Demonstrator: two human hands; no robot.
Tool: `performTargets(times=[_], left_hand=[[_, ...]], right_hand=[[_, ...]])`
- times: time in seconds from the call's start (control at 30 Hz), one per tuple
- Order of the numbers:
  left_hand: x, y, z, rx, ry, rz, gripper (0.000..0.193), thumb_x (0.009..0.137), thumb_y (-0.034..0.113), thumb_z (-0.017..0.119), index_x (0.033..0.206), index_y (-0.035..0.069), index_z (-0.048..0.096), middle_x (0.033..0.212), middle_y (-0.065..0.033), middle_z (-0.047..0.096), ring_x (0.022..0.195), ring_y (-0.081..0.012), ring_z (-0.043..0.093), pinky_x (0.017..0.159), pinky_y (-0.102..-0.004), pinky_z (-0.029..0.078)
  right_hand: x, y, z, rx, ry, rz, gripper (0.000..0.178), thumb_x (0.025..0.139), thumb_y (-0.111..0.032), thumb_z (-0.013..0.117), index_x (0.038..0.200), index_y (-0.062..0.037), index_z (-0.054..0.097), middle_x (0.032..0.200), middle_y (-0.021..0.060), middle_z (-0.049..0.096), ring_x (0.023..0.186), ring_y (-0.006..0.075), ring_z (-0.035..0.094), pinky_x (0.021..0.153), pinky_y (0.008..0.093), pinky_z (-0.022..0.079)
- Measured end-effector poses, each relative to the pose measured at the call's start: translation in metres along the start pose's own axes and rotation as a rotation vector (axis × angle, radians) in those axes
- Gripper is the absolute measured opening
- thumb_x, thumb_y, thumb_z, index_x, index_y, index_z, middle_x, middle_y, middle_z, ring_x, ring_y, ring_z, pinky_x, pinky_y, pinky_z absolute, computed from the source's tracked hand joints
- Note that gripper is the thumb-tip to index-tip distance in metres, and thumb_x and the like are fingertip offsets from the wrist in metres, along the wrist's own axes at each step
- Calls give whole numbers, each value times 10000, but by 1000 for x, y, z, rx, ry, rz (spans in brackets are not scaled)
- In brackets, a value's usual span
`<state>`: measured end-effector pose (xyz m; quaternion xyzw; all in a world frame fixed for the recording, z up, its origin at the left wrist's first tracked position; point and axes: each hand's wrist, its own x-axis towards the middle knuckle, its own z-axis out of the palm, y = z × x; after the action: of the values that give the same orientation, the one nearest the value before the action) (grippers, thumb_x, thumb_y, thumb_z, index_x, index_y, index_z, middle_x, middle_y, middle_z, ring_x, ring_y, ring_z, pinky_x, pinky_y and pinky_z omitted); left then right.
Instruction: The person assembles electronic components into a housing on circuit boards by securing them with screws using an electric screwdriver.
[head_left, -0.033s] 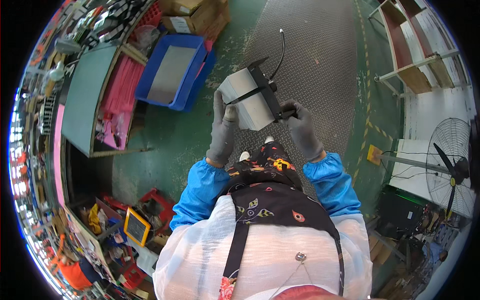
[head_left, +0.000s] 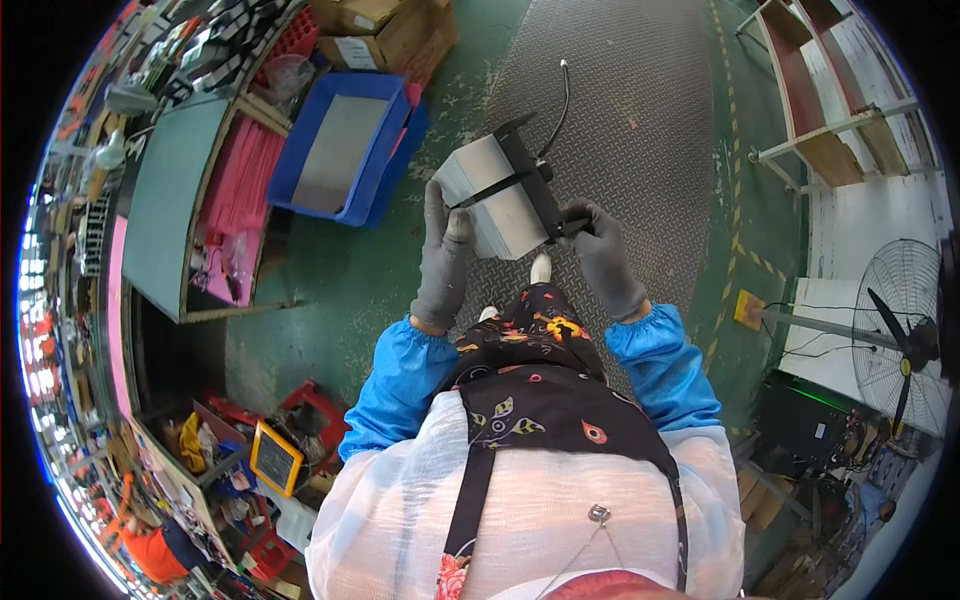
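I hold a grey metal box [head_left: 497, 200] in front of me with both hands, which wear grey gloves. A black bracket [head_left: 527, 165] wraps the box, and a black cable [head_left: 561, 100] rises from its far end. My left hand [head_left: 443, 258] grips the box's left side, thumb on its face. My right hand [head_left: 602, 258] is closed on the bracket at the box's right edge. Blue sleeve covers and a patterned apron show below.
A blue crate [head_left: 340, 145] with a grey sheet sits on the floor at left, with cardboard boxes [head_left: 385, 35] behind it. A green-topped bench [head_left: 170, 200] holds pink sheets [head_left: 238, 195]. Wooden racks [head_left: 830, 110] and a floor fan [head_left: 905, 335] stand at right. Steel tread plate [head_left: 630, 150] lies underfoot.
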<state>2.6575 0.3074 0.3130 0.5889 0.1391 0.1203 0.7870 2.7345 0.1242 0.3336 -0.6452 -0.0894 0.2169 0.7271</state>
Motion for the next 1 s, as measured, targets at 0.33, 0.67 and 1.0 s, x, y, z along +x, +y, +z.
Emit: performTargets(times=[0.33,0.67,1.0], left_hand=[[181,-9,57,102,18,64,730,953,434,399,1441,18,51,1467,-138,212,1311,-225,284,1042,-339,294],[332,-27,98,-78,147,-42,898,858,375,613,1451,63,16,1415,-184,288,1282,-255,325,1045,-359,274],[525,-65,126,-98,47,-150,937,860,345,623,1442,43,-48,1372,-197,331,1252,-239,349,1033,-333,282]], right_hand=[[184,-19,-72,-3,-78,-9,199,737,39,457,893,11,579,800,40,579,736,109,536,680,243,444],[345,-33,-126,-84,-75,-11,182,735,39,463,875,0,572,774,22,559,715,102,529,638,245,443],[516,-67,-175,-233,-128,63,166,740,25,490,896,3,544,782,39,571,700,113,531,636,249,443]])
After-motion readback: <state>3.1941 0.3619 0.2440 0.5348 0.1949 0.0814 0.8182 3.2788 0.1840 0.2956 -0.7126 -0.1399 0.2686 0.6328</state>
